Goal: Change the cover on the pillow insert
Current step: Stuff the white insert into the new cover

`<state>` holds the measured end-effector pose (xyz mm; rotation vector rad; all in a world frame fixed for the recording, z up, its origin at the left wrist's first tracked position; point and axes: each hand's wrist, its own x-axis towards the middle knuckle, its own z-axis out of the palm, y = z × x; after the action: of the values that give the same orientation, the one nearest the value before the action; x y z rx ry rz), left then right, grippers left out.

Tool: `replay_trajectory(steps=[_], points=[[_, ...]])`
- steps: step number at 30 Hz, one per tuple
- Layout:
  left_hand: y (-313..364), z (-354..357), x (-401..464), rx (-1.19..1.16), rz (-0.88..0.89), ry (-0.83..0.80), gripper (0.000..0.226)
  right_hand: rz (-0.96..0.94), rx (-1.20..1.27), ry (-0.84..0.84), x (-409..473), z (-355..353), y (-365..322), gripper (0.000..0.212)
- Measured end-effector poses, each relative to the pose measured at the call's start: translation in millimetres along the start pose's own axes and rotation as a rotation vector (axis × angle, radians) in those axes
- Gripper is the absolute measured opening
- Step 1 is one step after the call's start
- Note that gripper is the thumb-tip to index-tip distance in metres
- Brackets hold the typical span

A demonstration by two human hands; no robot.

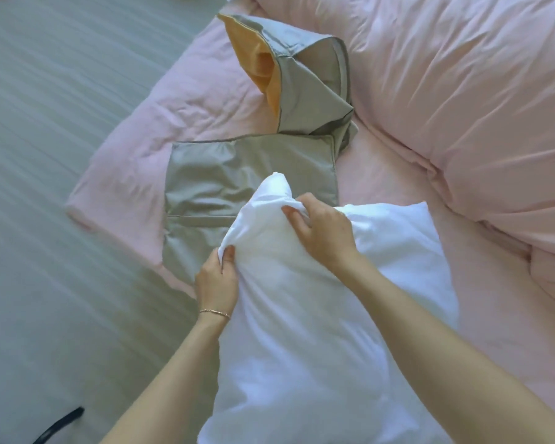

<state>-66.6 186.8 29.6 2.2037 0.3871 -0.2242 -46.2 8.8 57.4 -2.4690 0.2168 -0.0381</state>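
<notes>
Left hand [217, 283] fingers curled, thumb and fingertips pinching a fold of white fabric at the left edge of the insert [302, 315]. Thin bracelet [214, 313] on the left wrist. Right hand [321, 230] fingers curled too, gripping bunched fabric near the top of the insert, just right of its raised corner. Both hands hold the same end; that end is scrunched and lifted into a peak between them.

Insert is white, bare, no cover on it. It lies on the bed [398, 174] running from the bottom of the view up toward the middle, its far end overlapping the near right part of the flat grey cover [212, 174]. That cover lies spread flat on the pink sheet, near the bed's left edge, a seam line across its lower part.

Second cover [305, 91], grey outside with orange lining showing at its open mouth, lies crumpled just beyond the flat one, touching its far edge.

Pink duvet [478, 91] heaped along the right side of the bed, near the insert's right corner; can't tell if touching.

Grey floor [45, 155] to the left. Dark curved object [61, 424] at the bottom left, partly cut off, can't tell what it is.
</notes>
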Motion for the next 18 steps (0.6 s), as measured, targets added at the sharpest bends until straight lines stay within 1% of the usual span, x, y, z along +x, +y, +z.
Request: replay_trajectory(steps=[1, 3, 4, 5, 6, 8, 9, 11, 13, 15, 16, 18], points=[[-12, -7, 10, 0.033, -0.054, -0.013, 0.037, 0.043, 0.024, -0.095, 6, 13, -7, 0.035], [-38, -16, 32, 0.150, -0.154, -0.139, 0.035, 0.173, 0.122, -0.271, 16, 38, -16, 0.046], [-49, -19, 43, 0.194, -0.192, -0.222, 0.029, 0.215, 0.151, -0.325, 18, 49, -17, 0.049], [-57, -22, 54, 0.204, -0.217, -0.280, 0.017, 0.223, 0.133, -0.368, 20, 62, -15, 0.048], [-60, -24, 64, 0.194, -0.223, -0.309, 0.010, 0.177, 0.049, -0.410, 21, 76, -12, 0.043], [-61, -27, 86, 0.158, -0.171, -0.310, 0.032, 0.034, -0.214, -0.476, 24, 99, -8, 0.037], [-59, -28, 98, 0.166, -0.101, -0.299, 0.036, -0.027, -0.320, -0.482, 27, 107, -7, 0.041], [-57, -24, 123, 0.232, 0.091, -0.274, 0.032, -0.105, -0.463, -0.488, 35, 117, -5, 0.050], [-61, -18, 150, 0.318, 0.250, -0.252, 0.028, -0.130, -0.516, -0.390, 44, 121, 0, 0.053], [-69, -10, 172, 0.411, 0.335, -0.289, 0.031, -0.158, -0.518, -0.267, 49, 119, 6, 0.050], [-72, -7, 180, 0.462, 0.355, -0.330, 0.039, -0.175, -0.512, -0.224, 48, 117, 9, 0.049], [-76, -3, 185, 0.499, 0.400, -0.420, 0.064, -0.154, -0.508, -0.206, 43, 110, 15, 0.049]])
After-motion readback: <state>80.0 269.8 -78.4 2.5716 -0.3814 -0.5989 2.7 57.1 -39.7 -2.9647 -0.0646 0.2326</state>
